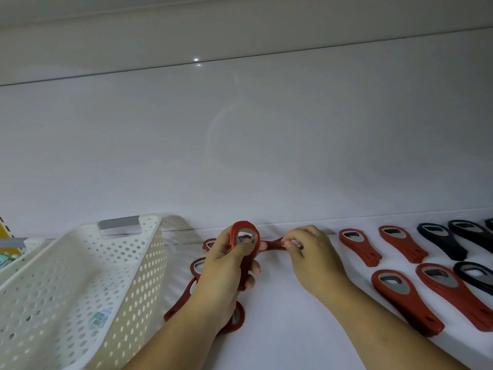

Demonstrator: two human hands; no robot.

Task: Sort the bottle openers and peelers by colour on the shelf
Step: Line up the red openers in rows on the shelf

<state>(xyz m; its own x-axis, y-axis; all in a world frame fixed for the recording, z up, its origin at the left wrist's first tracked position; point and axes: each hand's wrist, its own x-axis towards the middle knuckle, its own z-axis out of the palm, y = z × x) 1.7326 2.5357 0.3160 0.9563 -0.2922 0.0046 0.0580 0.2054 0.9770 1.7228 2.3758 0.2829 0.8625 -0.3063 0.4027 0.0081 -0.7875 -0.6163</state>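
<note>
My left hand (pixel 222 265) holds a small stack of red bottle openers (pixel 246 237) upright, heads up, above the white shelf (pixel 282 324). My right hand (pixel 310 252) pinches the handle of another red opener (pixel 273 244) lying just behind the stack. More loose red openers (pixel 196 265) lie under and left of my left hand, partly hidden by it. To the right, red openers (pixel 402 295) lie in neat stacks in two rows. Dark navy openers (pixel 440 240) lie at the far right.
A white perforated plastic basket (pixel 80 289) stands on the shelf at the left, close to my left forearm. A second container with pale green items (pixel 6 260) shows at the far left edge. The shelf's white back wall (pixel 240 156) rises right behind the openers.
</note>
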